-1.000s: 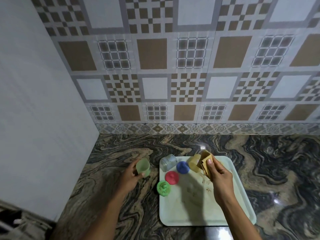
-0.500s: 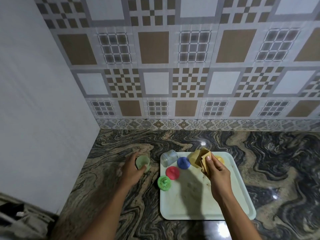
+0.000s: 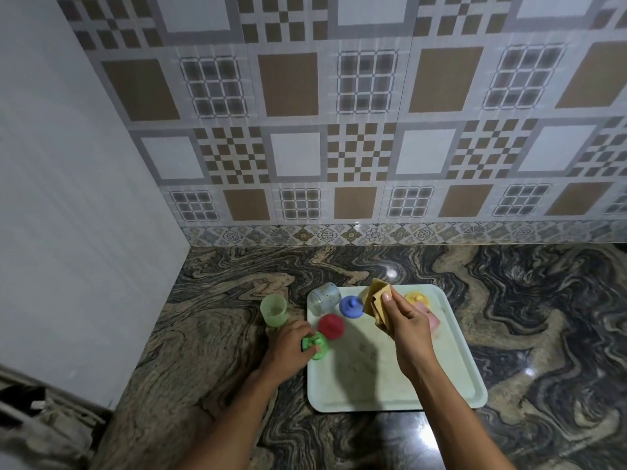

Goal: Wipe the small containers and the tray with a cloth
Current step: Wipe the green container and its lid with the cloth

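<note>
Two bare arms reach in from 6 o'clock. The left hand (image 3: 288, 347) is at the tray's left edge, and its fingers curl around the green lid (image 3: 315, 346). The right hand (image 3: 409, 329) is over the middle of the tray (image 3: 451, 385), and its thumb and fingers pinch a folded tan cloth (image 3: 375, 301) that sticks up toward 12 o'clock. The tray is pale and has some brown specks on it.

There are four lids: the green lid, a red lid (image 3: 331, 326) just past it, a blue lid (image 3: 351, 307) with a knob, and a yellow lid (image 3: 417, 298) at 1 o'clock from the cloth. A pink cup (image 3: 429, 317) pokes out behind the right hand (mostly hidden). A clear cup (image 3: 324, 297) lies on its side at the tray's far left corner. One green cup (image 3: 273, 308) stands upright off the tray, at 9 o'clock from the clear cup.

Everything sits on a shiny, swirly dark-and-tan stone counter (image 3: 217, 334). Past it is a wall of brown, grey and white patterned tiles (image 3: 366, 147), and a plain pale wall (image 3: 68, 198) stands at 9 o'clock.
</note>
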